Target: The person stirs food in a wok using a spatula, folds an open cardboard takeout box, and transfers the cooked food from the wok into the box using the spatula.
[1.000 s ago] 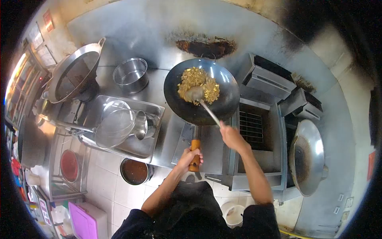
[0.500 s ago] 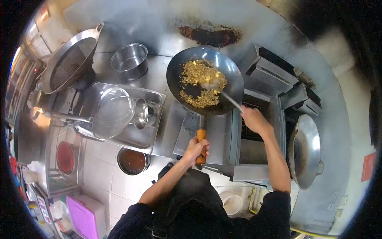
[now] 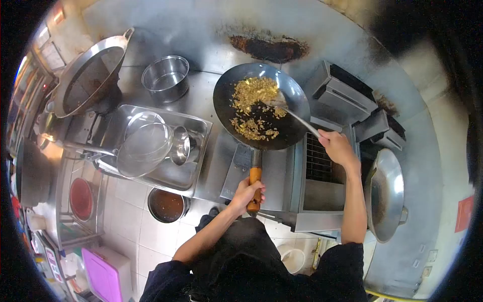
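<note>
Since half a second ago: ladle (image 3: 302, 121) shifted rightward in the wok (image 3: 288, 132); near-side food (image 3: 254, 93) thinner. Right hand (image 3: 338, 147) clasped round ladle's shaft. Left hand (image 3: 248, 195) gripping wok's wooden handle (image 3: 255, 176). Food mostly toward wok's far side; sparser patch nearer handle.

2 hands (image 3: 247, 195) (image 3: 339, 149), 1 wooden-handled wok (image 3: 283, 133), 1 spatula (image 3: 302, 121)

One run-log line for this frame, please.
left hand: grips wok handle; right hand: holds utensil; wok: holds grainy food, utensil end inside
</note>
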